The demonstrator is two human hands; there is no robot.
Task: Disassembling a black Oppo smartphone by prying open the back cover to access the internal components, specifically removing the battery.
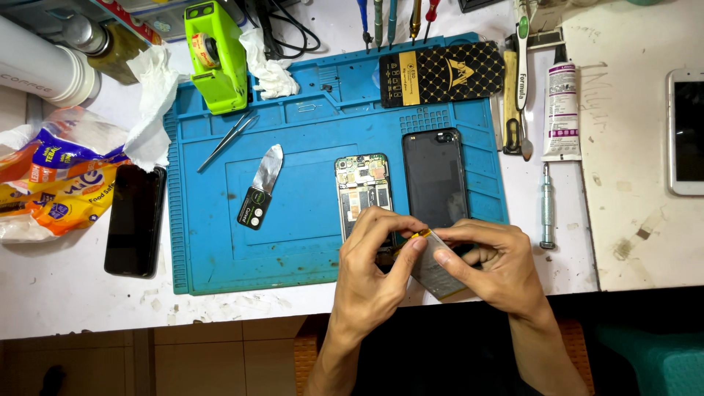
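Both of my hands hold a flat grey phone battery with a yellow top edge, at the near edge of the blue work mat. My left hand pinches its upper left corner. My right hand grips its right side, thumb on top. Just beyond my left hand lies an opened phone with its circuit board showing. Beside it, to the right, rests a dark back cover.
On the mat lie a metal pry blade, tweezers and a black-and-gold box. A black phone and snack bags sit at left. A glue tube, screwdriver and white phone lie at right.
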